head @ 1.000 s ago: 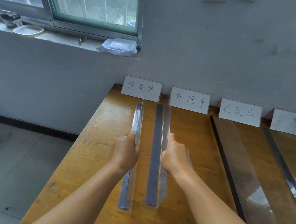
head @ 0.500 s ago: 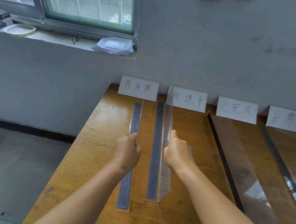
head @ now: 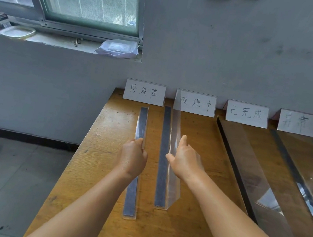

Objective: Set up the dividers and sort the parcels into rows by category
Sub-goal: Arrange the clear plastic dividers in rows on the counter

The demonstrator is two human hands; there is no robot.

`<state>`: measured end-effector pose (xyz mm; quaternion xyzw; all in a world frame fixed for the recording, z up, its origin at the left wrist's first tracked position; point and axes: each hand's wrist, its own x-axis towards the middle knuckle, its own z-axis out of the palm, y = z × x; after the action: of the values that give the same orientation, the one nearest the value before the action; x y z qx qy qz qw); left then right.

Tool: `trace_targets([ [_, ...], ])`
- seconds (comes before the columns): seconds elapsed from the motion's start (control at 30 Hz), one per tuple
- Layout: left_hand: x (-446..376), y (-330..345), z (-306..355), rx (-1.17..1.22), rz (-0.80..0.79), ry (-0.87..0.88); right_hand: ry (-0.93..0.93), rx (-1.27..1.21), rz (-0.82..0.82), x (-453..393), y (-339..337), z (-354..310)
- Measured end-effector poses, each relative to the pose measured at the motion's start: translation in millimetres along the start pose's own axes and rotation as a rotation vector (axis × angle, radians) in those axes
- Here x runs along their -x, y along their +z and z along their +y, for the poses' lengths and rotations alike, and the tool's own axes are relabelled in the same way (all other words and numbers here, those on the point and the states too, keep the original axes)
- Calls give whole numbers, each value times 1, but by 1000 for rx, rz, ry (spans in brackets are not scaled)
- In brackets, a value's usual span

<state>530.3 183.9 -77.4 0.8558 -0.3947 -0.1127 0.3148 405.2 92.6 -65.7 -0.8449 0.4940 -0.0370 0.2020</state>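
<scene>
Two clear L-shaped acrylic dividers with dark grey base strips stand lengthwise on the wooden table (head: 110, 123). My left hand (head: 133, 158) is closed around the upright wall of the left divider (head: 131, 195). My right hand (head: 184, 161) has its fingers spread, the thumb and forefinger against the upright wall of the right divider (head: 162, 180). Four white handwritten label cards lean on the wall at the table's far edge, the first card (head: 144, 92) behind the left divider and the second card (head: 195, 103) behind the right one. No parcels are in view.
Two more clear dividers lie flat to the right: one (head: 245, 172) below the third card (head: 247, 113), another (head: 306, 173) below the fourth card (head: 299, 123). The table's left edge drops to a tiled floor (head: 0, 176). A windowsill (head: 61, 42) holds small items.
My right hand has opened from a closed grip on the right divider to spread fingers. The left divider's wall has been tipped more upright. Both dividers stay in their lanes.
</scene>
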Motion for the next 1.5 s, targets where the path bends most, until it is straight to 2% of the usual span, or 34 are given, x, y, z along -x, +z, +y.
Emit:
trace_targets([
  [0.13, 1, -6, -2, -26, 0, -8, -36, -16, 15, 6, -3, -3],
  [0.27, 0, -17, -12, -42, 29, -34, -172, -35, 90, 11, -5, -14],
  [0.4, 5, -35, -30, -75, 19, -39, -298, -49, 89, 11, -1, -38],
  [0.57, 15, -71, -60, -94, 47, 100, -432, -40, 55, 12, 13, -74],
  [0.77, 26, -108, -86, -215, 28, 253, -625, 85, 169, 1, 20, -127],
  [0.93, 27, -130, -97, -286, 16, 319, -701, 171, 221, -21, 18, -148],
  [1.07, 21, -145, -103, -339, 5, 303, -761, 276, 267, -51, 10, -162],
  [1.23, 1, -164, -110, -496, 42, 220, -781, 262, 205, -79, 8, -175],
  [1.37, -34, -176, -114, -646, 182, 127, -723, 114, 190, -94, 11, -179],
  [1.5, -48, -172, -120, -494, 340, 38, -646, 20, 185, -100, 14, -187],
])
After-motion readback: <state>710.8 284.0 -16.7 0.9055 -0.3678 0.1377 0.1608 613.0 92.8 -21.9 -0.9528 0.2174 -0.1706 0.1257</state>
